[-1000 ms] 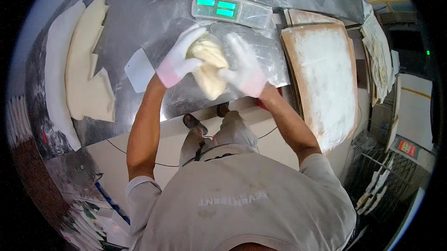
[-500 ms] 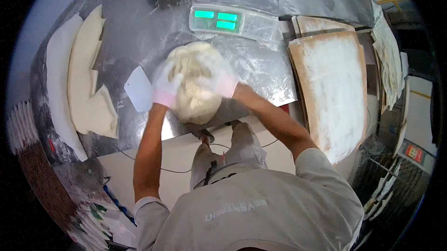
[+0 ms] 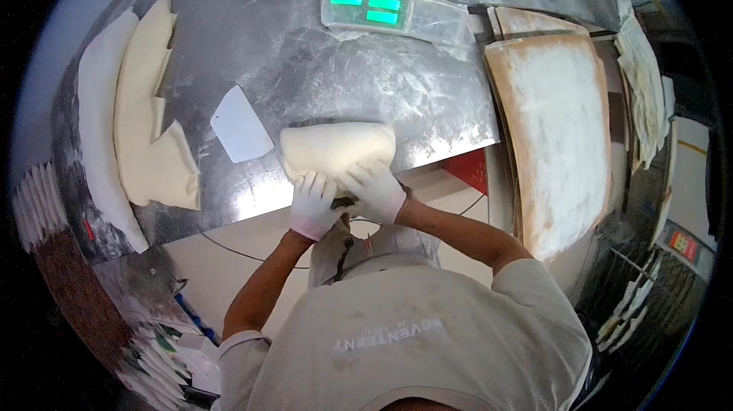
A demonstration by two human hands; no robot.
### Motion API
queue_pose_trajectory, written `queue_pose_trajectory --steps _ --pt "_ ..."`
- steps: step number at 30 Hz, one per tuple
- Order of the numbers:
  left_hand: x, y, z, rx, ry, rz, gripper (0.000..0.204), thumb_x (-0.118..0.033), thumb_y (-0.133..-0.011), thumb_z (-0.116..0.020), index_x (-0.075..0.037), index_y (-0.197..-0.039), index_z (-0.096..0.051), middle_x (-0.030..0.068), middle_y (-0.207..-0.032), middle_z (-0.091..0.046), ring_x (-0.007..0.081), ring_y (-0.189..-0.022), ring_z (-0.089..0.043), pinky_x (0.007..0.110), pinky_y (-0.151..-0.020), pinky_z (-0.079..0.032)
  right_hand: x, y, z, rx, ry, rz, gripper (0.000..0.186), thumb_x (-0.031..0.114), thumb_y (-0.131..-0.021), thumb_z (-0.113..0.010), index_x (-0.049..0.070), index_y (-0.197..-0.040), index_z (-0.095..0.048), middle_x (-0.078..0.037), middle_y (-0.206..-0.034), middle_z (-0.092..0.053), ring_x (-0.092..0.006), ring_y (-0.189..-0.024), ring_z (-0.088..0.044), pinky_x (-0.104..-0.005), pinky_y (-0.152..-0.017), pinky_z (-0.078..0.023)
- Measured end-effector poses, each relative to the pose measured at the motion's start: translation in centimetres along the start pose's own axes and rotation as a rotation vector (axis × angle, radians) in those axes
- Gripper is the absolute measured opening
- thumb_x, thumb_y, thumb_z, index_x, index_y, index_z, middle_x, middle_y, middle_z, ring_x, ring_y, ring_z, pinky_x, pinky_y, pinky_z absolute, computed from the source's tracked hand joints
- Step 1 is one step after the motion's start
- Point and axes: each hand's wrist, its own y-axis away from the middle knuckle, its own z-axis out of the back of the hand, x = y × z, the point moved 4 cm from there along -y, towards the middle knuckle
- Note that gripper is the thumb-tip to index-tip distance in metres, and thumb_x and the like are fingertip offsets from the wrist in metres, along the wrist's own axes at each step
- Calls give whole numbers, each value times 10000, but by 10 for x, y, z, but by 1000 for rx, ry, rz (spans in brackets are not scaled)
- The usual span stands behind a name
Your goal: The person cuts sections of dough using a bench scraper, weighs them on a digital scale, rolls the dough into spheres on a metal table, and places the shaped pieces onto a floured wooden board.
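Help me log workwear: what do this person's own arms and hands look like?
The left hand and right hand wear matching white gloves, pale pink toward the cuffs. Both forearms are bare below short, grey-beige sleeves. I cannot make out any marking on the gloves.

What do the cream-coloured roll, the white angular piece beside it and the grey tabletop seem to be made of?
Cream-coloured plump roll: probably soft dough, smooth and matte, with rounded ends.

White flat angular piece: likely plastic; it looks thin, smooth and evenly coloured.

Broad grey tabletop: apparently metal, fairly shiny, judging by the bright glare near its front edge.
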Motion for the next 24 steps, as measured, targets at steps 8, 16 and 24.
queue_pose_trajectory --steps 8,16,24 --pt "82 -133 58 14 409 267 433 -120 -770 -594 9 -1182 -562 191 -1148 -602 333 -1059 -582 354 -991 -407 -62 -99 54 -176 -356 -654 346 219 -821 -609 61 -1128 -610 -163 -1050 -641 -294 -992 -612 -371 -863 -480" --pt "32 -145 93 -33 544 41 510 -184 -781 -604 -27 -1259 -521 184 -1320 -492 342 -1252 -429 438 -1065 -330 -20 -111 124 -123 -34 -288 624 239 -797 -576 -4 -1350 -420 -195 -1337 -477 -335 -1212 -478 -416 -1010 -391" --pt "84 -119 8 -151 -104 318 525 -285 -832 -533 -39 -1294 -503 182 -1326 -479 347 -1287 -383 475 -1083 -265 -71 -136 17 -56 104 -277 606 191 -847 -467 -28 -1399 -346 -236 -1477 -285 -356 -1385 -251 -441 -1165 -143"
